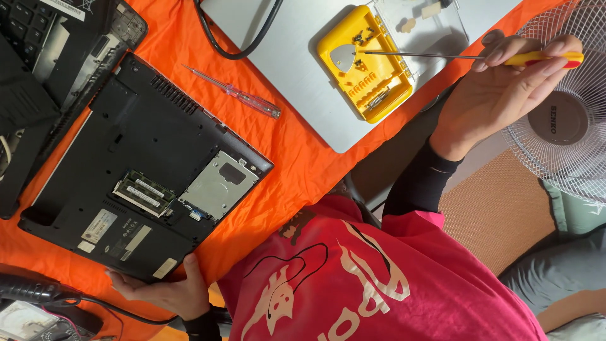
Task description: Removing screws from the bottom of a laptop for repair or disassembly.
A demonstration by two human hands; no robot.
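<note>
A black laptop (pixel 136 136) lies bottom-up on the orange cloth (pixel 297 158), with its memory modules (pixel 142 192) and silver drive bay (pixel 218 186) uncovered. My left hand (pixel 167 290) grips the laptop's near corner. My right hand (pixel 502 79) is raised at the upper right and holds a screwdriver with a yellow-and-red handle (pixel 548 59). Its long thin shaft reaches left, and the tip is over an open yellow bit case (pixel 369 82) that holds small screws and a grey pick.
A clear-handled tester screwdriver (pixel 237 96) lies on the cloth between the laptop and a closed silver laptop (pixel 287 69) with a black cable (pixel 235 47) on it. Dismantled laptop parts (pixel 57 50) sit top left, a white fan (pixel 562 113) at right, and a meter (pixel 25 316) bottom left.
</note>
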